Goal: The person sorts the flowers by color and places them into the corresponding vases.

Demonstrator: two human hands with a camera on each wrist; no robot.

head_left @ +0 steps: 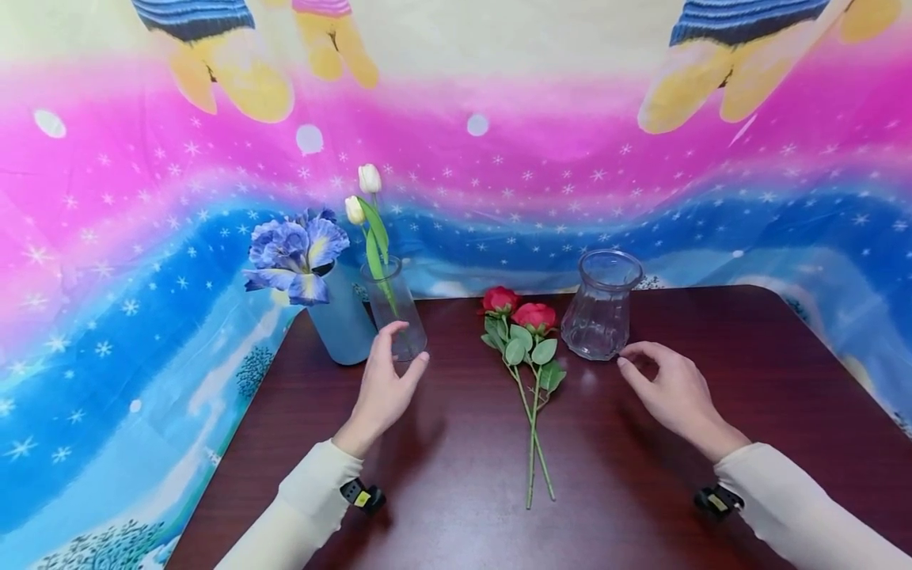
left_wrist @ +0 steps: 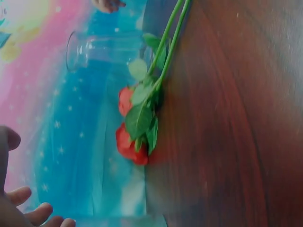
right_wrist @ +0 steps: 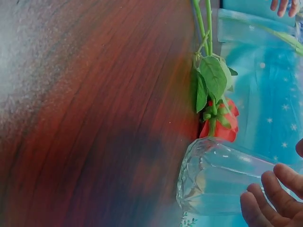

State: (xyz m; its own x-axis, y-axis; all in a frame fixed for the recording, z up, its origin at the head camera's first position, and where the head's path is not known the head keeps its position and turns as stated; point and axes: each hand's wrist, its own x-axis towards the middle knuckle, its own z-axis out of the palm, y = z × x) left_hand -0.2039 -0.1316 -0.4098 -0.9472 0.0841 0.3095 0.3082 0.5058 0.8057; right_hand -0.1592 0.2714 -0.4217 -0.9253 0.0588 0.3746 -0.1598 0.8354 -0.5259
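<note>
Two red roses [head_left: 534,317] with green leaves and crossed stems lie on the table between my hands. Just behind them on the right stands a clear glass vase [head_left: 597,309] with a flared rim. My right hand [head_left: 673,388] hovers beside that vase, fingers loosely bent, holding nothing; in the right wrist view its fingers [right_wrist: 279,194] overlap the glass, and I cannot tell whether they touch. On the other side, my left hand [head_left: 385,388] is raised in front of a slim glass vase [head_left: 409,332] holding white tulips [head_left: 369,179]; thumb and fingers are apart with nothing between them.
A blue-grey vase [head_left: 342,321] with a purple-blue iris [head_left: 295,253] stands at the back left, close to the tulip vase. The dark wooden table [head_left: 456,459] ends at a printed cloth backdrop [head_left: 499,158] behind the vases.
</note>
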